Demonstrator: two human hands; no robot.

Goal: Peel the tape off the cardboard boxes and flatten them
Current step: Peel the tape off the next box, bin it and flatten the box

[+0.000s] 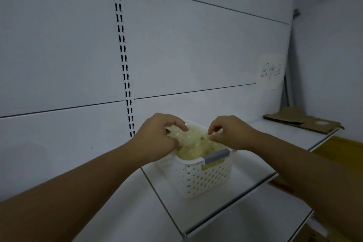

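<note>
Tape [196,143] crumpled in white basket [206,180], left hand [157,137] and right hand [233,133] both pinching it with curled fingers, arms outstretched

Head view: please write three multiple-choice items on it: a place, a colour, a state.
1. Where does the flattened cardboard lie?
A. in the basket
B. on the shelf, right of the basket
C. under the basket

2. What colour is the basket?
A. black
B. white, grey handle
C. red

3. What do the left hand and right hand do?
A. hang idle
B. fold a box
C. pinch the crumpled tape over the basket

Key: 1 B, it lies flat at the shelf's far right; 2 B, its perforated wall is white; 3 C, curled fingers hold the crumpled tape.
</note>
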